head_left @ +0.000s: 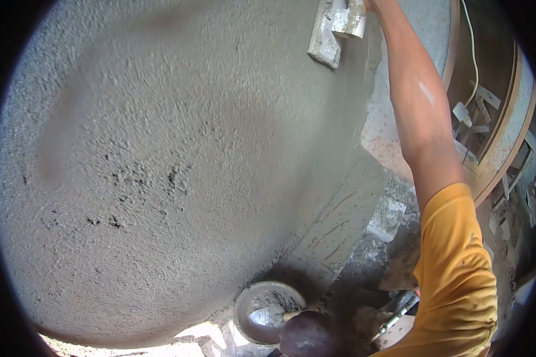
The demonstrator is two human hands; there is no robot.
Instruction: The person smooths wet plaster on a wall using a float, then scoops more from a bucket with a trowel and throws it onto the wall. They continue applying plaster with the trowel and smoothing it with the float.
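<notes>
My right arm, in a yellow sleeve, stretches up to the top edge, where only a little of my right hand [370,4] shows. It is closed at the handle of a plastering float [326,41], pale and smeared with mortar. The float lies against a broad wall of wet grey plaster [178,143], smoother beside the tool and rougher to the left, with dark pits. Below stands a round bucket [239,312] of mortar with a trowel [267,316] in it. My left hand is out of view.
A rounded dark brown shape [307,334] I cannot make out partly covers the bucket's lower right. A curved wooden frame [499,163] stands at the right, with a white cable [474,50] hanging near it. Rubble and scraps lie below.
</notes>
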